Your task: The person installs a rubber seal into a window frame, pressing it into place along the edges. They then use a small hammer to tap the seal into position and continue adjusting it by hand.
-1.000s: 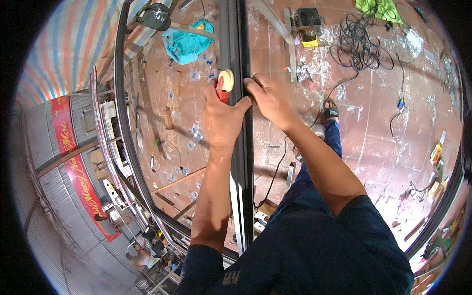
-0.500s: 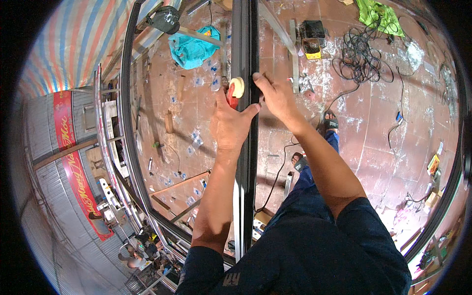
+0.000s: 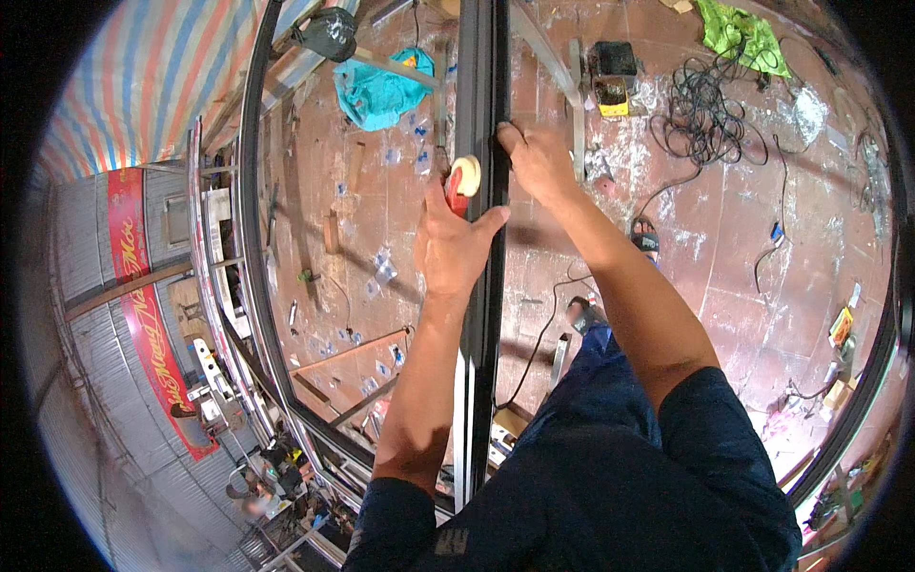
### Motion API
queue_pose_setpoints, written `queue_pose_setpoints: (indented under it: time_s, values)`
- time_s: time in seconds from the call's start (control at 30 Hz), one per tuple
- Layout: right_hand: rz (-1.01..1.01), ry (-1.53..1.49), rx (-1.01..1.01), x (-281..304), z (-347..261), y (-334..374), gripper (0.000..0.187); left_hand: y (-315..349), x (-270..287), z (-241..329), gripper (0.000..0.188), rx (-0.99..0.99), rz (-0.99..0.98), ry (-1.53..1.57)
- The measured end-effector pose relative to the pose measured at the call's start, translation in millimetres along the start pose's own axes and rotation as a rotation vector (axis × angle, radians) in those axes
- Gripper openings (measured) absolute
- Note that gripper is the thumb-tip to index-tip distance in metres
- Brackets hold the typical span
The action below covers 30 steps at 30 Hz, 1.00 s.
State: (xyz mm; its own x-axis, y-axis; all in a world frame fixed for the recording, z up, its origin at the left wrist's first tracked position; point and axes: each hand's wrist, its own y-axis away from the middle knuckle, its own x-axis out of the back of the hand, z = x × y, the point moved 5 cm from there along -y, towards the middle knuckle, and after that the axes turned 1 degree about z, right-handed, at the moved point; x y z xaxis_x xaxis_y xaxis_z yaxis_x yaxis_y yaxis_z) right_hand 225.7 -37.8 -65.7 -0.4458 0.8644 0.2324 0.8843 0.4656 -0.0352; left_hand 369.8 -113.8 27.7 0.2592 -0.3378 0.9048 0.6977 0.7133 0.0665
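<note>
A long dark metal frame bar (image 3: 482, 86) runs up the middle of the view, part of a large window-like frame. My left hand (image 3: 448, 243) is closed around a red tool (image 3: 458, 199) with a round cream-coloured end (image 3: 466, 175); its exact kind is unclear. My left thumb stretches over the bar, near its right edge. Slightly farther up, my right hand (image 3: 541, 167) has curled fingers against the right side of the same bar. Its fingertips are partly hidden, so whether they also pinch something thin cannot be seen.
Through the frame, the tiled floor shows a turquoise bag (image 3: 381, 92), a tangled black cable (image 3: 703, 119), a black-and-yellow container (image 3: 611, 93) and a green cloth (image 3: 739, 38). The frame's dark left side (image 3: 250, 191) curves past stacked metal profiles. Another person (image 3: 250, 491) is at lower left.
The view has shifted a little, moving the scene slightly right. My right hand's fingers have curled more at the bar's edge. The left hand keeps its hold on the red tool.
</note>
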Motion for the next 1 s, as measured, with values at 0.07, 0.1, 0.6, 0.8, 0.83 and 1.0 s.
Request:
queue_pose_setpoints:
  time_s: [0.07, 0.1, 0.6, 0.8, 0.83, 1.0]
  values:
    - [0.105, 0.074, 0.140, 0.5, 5.4, 11.1, 0.036, 1.0, -3.0, -3.9, 0.088, -0.090, 0.017, 0.087]
    - [0.083, 0.164, 0.192, -2.9, 5.1, 21.8, 0.032, 0.2, -4.9, -6.7, 0.087, -0.133, 0.035, 0.136]
    - [-0.043, -0.070, -0.216, -22.7, -2.8, 122.3, 0.035, 6.9, -3.1, -26.2, 0.046, -0.103, 0.198, 0.332]
    - [-0.040, -0.094, -0.198, -17.7, -1.7, 104.1, 0.034, 8.8, -2.0, -27.4, 0.044, -0.015, 0.163, 0.347]
    - [-0.035, -0.058, -0.165, -19.1, -1.7, 103.2, 0.035, 7.6, -2.3, -28.2, 0.044, -0.006, 0.153, 0.349]
    - [-0.038, -0.164, -0.253, -15.7, 0.4, 101.5, 0.037, 8.9, 1.0, -22.0, 0.043, -0.037, 0.180, 0.334]
